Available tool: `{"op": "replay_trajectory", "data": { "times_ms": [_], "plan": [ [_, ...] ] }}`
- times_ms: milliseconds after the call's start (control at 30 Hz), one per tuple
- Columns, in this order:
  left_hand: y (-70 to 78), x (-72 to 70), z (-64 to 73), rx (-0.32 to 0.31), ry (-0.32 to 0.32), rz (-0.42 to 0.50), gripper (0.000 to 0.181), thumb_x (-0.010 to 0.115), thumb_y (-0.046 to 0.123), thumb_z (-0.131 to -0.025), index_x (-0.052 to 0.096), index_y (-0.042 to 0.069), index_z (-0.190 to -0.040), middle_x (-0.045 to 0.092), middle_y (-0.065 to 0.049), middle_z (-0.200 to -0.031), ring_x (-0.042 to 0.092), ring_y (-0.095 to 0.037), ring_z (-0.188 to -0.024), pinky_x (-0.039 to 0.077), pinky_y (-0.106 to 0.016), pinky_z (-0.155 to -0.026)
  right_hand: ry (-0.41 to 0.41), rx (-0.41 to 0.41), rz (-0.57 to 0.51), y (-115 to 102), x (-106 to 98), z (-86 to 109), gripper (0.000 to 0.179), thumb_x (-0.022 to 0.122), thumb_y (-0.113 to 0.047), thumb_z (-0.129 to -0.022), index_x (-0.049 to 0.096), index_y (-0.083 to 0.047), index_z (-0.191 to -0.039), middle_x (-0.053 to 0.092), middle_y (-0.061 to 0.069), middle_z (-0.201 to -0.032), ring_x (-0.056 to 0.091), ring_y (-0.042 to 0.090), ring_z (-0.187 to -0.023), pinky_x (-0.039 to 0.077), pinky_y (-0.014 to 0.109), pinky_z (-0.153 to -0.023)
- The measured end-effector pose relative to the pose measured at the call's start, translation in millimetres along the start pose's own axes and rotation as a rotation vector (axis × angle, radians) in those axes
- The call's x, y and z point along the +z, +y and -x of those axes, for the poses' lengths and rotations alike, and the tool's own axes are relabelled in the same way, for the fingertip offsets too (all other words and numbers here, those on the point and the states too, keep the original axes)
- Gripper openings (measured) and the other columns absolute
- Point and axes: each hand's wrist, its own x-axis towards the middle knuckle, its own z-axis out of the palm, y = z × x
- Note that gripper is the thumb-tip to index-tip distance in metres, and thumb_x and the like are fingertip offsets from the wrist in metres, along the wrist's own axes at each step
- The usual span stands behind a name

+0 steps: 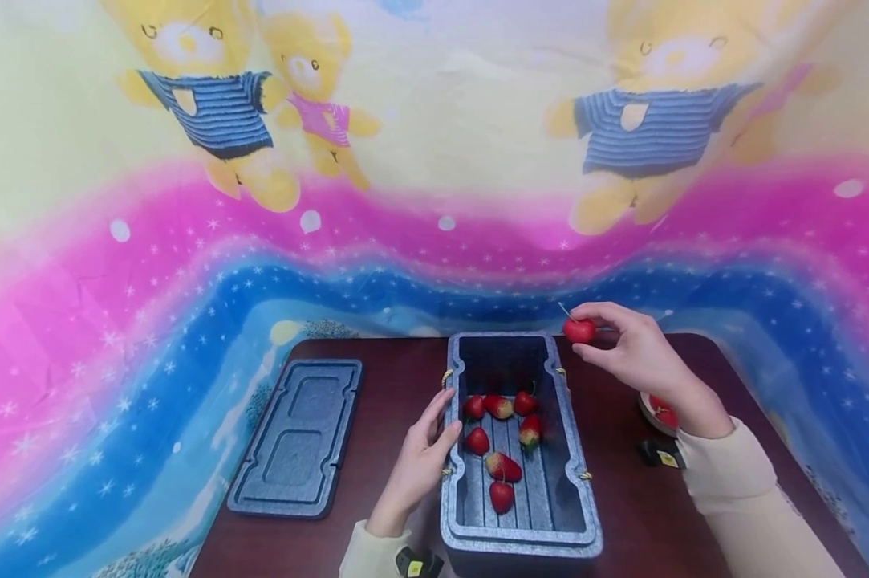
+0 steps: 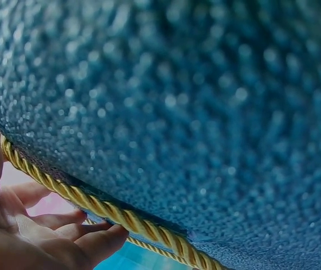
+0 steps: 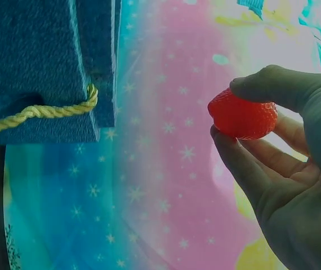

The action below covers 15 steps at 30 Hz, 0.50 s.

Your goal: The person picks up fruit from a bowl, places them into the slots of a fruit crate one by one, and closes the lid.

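My right hand (image 1: 632, 345) pinches a red strawberry (image 1: 579, 330) between thumb and fingers, above the far right corner of a dark grey-blue foam box (image 1: 521, 543). A thin stem sticks up from it; the right wrist view shows the dimpled skin of the strawberry (image 3: 244, 115). Several strawberries (image 1: 501, 497) lie scattered on the ribbed floor of the box. My left hand (image 1: 421, 457) rests against the box's left wall, fingers extended. In the left wrist view its fingertips touch a twisted gold cord (image 2: 98, 207) running along the box.
A flat grey-blue lid (image 1: 290, 437) lies on the dark red table (image 1: 387, 401) left of the box. Partly hidden behind my right wrist is a small white bowl (image 1: 647, 411) with red fruit (image 1: 663, 411) in it. A bear-print cloth (image 1: 434, 193) hangs behind the table.
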Motion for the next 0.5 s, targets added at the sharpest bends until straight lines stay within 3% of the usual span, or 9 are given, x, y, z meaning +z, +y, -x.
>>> {"op": "replay_trajectory", "data": {
  "times_ms": [200,400,500],
  "plan": [
    [-1.5,0.5,1.5,-0.003,0.002,-0.003,0.054,0.055,0.021,-0.106,0.038,0.015,-0.157,0.022,-0.011,-0.167,0.025,-0.028,-0.151,0.026,-0.048,-0.119,-0.029,-0.042,-0.025,-6,8,-5.9,0.049,0.082,0.0,-0.082,0.064,-0.006,-0.128,0.063,0.013,-0.125,0.07,0.029,-0.102,0.054,0.015,-0.083],
    [-1.6,0.5,1.0,0.006,0.003,-0.007,0.054,0.055,0.021,-0.106,0.038,0.014,-0.157,0.022,-0.012,-0.167,0.024,-0.028,-0.151,0.025,-0.049,-0.119,-0.055,-0.084,-0.042,-12,16,-12.1,0.051,0.083,0.004,-0.079,0.066,-0.011,-0.125,0.063,0.011,-0.125,0.069,0.029,-0.103,0.058,0.042,-0.085],
    [-1.9,0.2,0.5,0.009,0.002,-0.012,0.053,0.053,0.019,-0.106,0.038,0.014,-0.157,0.022,-0.012,-0.166,0.024,-0.029,-0.151,0.026,-0.05,-0.118,-0.073,-0.1,-0.055,-15,19,-14.5,0.051,0.083,0.004,-0.079,0.066,-0.011,-0.125,0.063,0.011,-0.124,0.069,0.03,-0.103,0.058,0.048,-0.085]
  ]
}}
